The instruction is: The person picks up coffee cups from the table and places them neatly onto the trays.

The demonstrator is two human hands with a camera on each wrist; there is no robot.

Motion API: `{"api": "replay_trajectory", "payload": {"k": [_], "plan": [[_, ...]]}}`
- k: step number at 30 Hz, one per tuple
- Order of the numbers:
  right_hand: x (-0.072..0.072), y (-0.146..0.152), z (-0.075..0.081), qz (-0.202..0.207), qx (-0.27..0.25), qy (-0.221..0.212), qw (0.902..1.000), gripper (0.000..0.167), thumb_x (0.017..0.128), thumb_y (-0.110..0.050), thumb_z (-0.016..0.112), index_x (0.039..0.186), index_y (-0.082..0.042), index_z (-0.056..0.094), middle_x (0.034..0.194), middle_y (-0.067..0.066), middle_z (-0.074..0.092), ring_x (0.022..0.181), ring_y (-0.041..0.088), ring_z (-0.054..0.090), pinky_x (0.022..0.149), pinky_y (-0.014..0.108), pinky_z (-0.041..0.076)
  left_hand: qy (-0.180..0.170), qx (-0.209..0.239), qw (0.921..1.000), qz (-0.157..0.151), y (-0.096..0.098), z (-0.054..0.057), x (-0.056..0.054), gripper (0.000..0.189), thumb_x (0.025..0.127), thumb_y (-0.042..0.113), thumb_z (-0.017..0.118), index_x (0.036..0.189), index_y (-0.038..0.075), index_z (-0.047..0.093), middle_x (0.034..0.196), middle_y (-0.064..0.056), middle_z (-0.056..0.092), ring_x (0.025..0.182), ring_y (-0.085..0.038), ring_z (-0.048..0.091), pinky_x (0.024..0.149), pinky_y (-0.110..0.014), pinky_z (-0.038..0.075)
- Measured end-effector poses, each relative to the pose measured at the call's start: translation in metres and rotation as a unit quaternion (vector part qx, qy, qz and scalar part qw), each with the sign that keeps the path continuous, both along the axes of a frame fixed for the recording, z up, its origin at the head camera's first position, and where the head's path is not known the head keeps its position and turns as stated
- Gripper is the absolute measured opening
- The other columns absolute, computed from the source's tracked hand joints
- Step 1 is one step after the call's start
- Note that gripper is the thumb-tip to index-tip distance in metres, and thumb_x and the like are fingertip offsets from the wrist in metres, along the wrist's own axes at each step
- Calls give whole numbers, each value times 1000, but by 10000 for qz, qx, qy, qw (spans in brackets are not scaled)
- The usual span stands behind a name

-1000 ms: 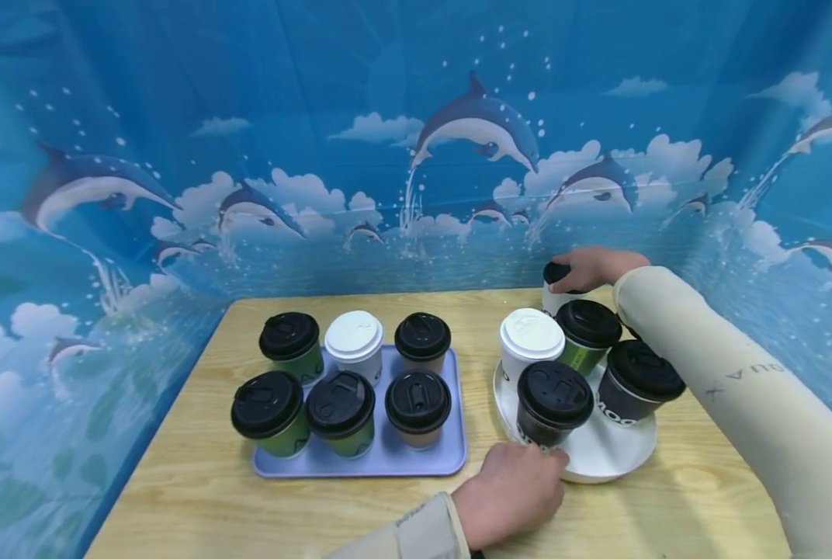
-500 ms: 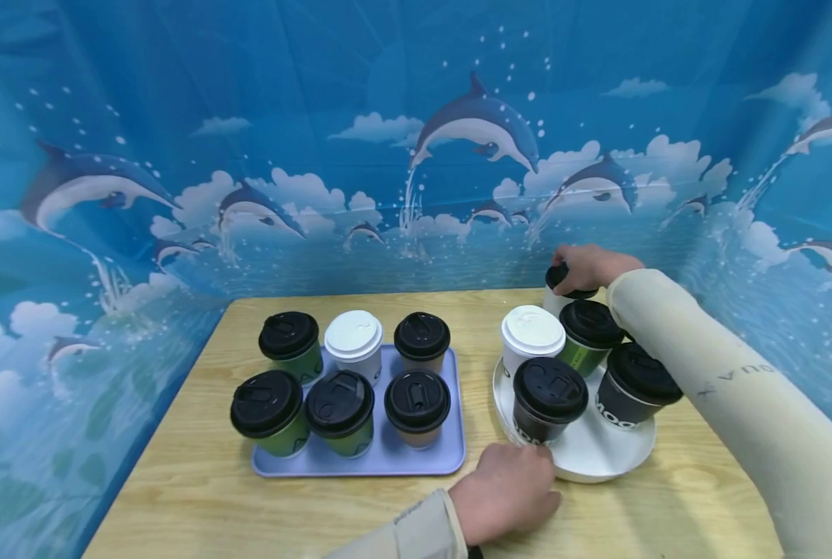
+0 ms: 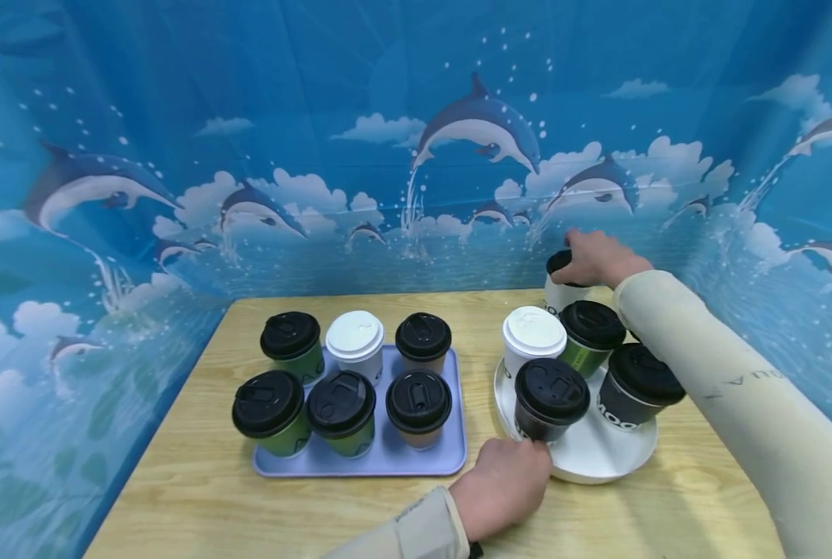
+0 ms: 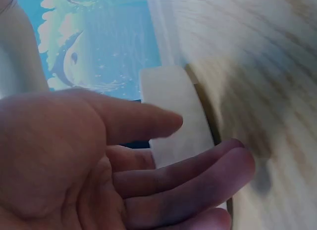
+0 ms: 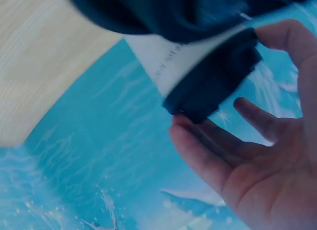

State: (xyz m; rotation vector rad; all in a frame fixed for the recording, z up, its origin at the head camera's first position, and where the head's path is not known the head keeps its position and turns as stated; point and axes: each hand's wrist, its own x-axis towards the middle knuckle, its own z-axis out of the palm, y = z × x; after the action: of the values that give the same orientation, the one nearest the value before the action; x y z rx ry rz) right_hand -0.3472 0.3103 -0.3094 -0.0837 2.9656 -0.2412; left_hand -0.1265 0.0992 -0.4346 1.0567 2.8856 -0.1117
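My right hand holds a white paper coffee cup by its black lid, at the far right of the table. Fingers and thumb are on opposite sides of the lid in the right wrist view; the cup's base is hidden in the head view. My left hand is at the front left rim of a round white plate, just below a dark cup. Relaxed fingers and thumb lie by the plate's rim in the left wrist view; whether they touch it I cannot tell.
On the plate also stand a white-lidded cup, a green cup and a black cup. To the left, a lilac tray bears two rows of lidded cups. A dolphin-print curtain hangs behind the table.
The right hand and the white cup have risen slightly. The front dark cup has shifted a little left. My left hand has shifted slightly left, and its thumb no longer shows in the head view.
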Motion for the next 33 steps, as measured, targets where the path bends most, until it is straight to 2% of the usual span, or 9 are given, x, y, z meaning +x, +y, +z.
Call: {"api": "replay_trajectory", "payload": {"k": [4, 7, 14, 18, 22, 26, 28, 30, 33], "plan": [[6, 6, 16, -3, -567, 579, 9967, 83, 93, -46, 65, 151, 5, 35, 134, 40, 50, 113, 52, 57, 88, 65, 49, 332, 28, 9994, -119, 0, -4, 0, 10, 96, 24, 69, 87, 22, 72, 78, 7, 67, 63, -10, 61, 46, -30, 46], [15, 12, 25, -19, -1001, 1179, 9880, 82, 93, -46, 63, 152, 5, 35, 134, 41, 47, 112, 53, 54, 88, 66, 48, 473, 71, 9987, -179, 1, -6, 0, 11, 96, 23, 69, 85, 24, 73, 77, 7, 67, 63, -9, 62, 45, -30, 47], [52, 22, 38, 1, -1692, 2371, 9566, 75, 91, -38, 63, 152, 0, 42, 140, 37, 46, 119, 53, 47, 89, 70, 44, 624, 216, 9973, -316, 5, -7, 2, 11, 95, 23, 70, 85, 26, 74, 76, 7, 69, 63, -10, 63, 44, -30, 45], [79, 27, 43, 2, -1908, 3052, 9330, 68, 87, -33, 66, 146, -3, 51, 137, 33, 50, 121, 51, 46, 89, 68, 40, 680, 329, 9965, -350, 5, -7, 3, 10, 94, 23, 70, 85, 26, 73, 76, 6, 69, 62, -10, 63, 43, -30, 44], [111, 36, 46, 5, -2103, 3595, 9091, 65, 84, -26, 69, 144, -5, 56, 136, 29, 53, 119, 47, 47, 90, 32, 44, 529, 365, 9974, -318, 6, -7, 1, 10, 93, 21, 71, 84, 25, 73, 74, 5, 68, 60, -10, 62, 43, -30, 44], [143, 42, 45, 43, -2095, 3984, 8930, 64, 83, -21, 70, 143, -3, 58, 139, 28, 53, 117, 46, 48, 84, 2, 29, 347, 379, 9983, -276, 5, -6, 0, 10, 92, 20, 71, 83, 24, 73, 74, 4, 68, 60, -11, 62, 42, -30, 44], [160, 42, 43, 36, -2045, 4083, 8896, 63, 83, -19, 70, 142, 0, 58, 140, 31, 51, 118, 48, 47, 103, 14, 38, 299, 379, 9985, -258, 5, -7, -1, 10, 92, 19, 71, 83, 24, 73, 74, 4, 68, 60, -11, 61, 43, -30, 44], [177, 43, 39, 98, -1941, 4092, 8915, 62, 84, -17, 70, 142, 2, 56, 140, 34, 49, 120, 51, 45, 115, 41, 41, 274, 382, 9986, -244, 5, -7, -1, 10, 92, 19, 71, 83, 23, 73, 74, 3, 68, 59, -11, 61, 42, -30, 43], [201, 44, 33, 266, -1773, 4005, 8986, 61, 87, -16, 71, 142, 3, 55, 140, 37, 46, 123, 56, 41, 107, 77, 29, 196, 360, 9989, -229, 5, -8, -1, 9, 91, 18, 71, 84, 23, 73, 73, 3, 67, 59, -11, 60, 43, -30, 43]]}}
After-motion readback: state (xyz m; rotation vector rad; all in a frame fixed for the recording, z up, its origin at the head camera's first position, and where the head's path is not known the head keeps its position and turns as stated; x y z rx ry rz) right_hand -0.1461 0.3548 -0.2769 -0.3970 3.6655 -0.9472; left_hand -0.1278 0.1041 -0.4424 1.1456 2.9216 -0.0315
